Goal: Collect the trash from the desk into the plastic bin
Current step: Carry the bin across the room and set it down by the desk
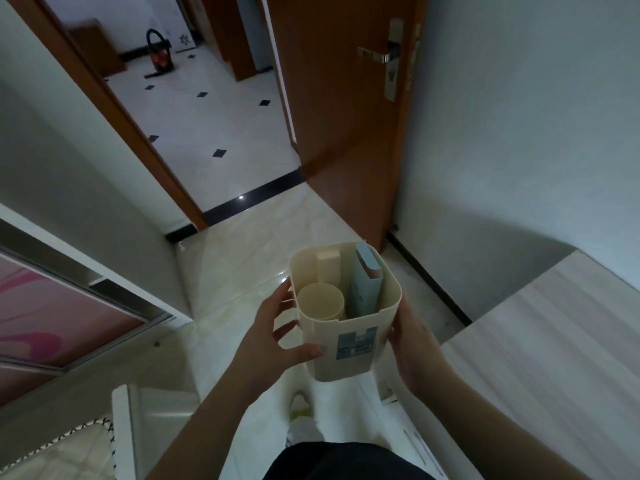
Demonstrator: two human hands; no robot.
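Two hands carry a cream plastic bin (346,327) at waist height over pale floor tiles (242,258), w/ the collecting apparently near done. Inside the bin: a round paper cup (320,302) at the near left, a pale blue carton (365,289) standing upright along the right wall, and a cream box-like piece (329,268) upright at the far side. Whether more lies beneath them can't be told.

Left hand (277,337) holds the bin's left side, fingers spread along the wall near the rim, thumb pressed across the front face just beside the blue label (356,342). Right hand (408,337) cups the right wall, palm against it; its fingers wrap behind the bin and are mostly hidden, so their exact lie can't be told. Bin sits between the two palms, upright, tilted slightly toward the camera, clear of any surface.

Desk (540,341), light wood grain, runs along the right edge of view, just beside the right forearm; the visible part shows no loose trash, but much of it is out of frame. Judging from that, pickup looks finished or close to it; what's left is prob. a last check of the desk and setting the bin down. Open wooden door (346,98) lies ahead.
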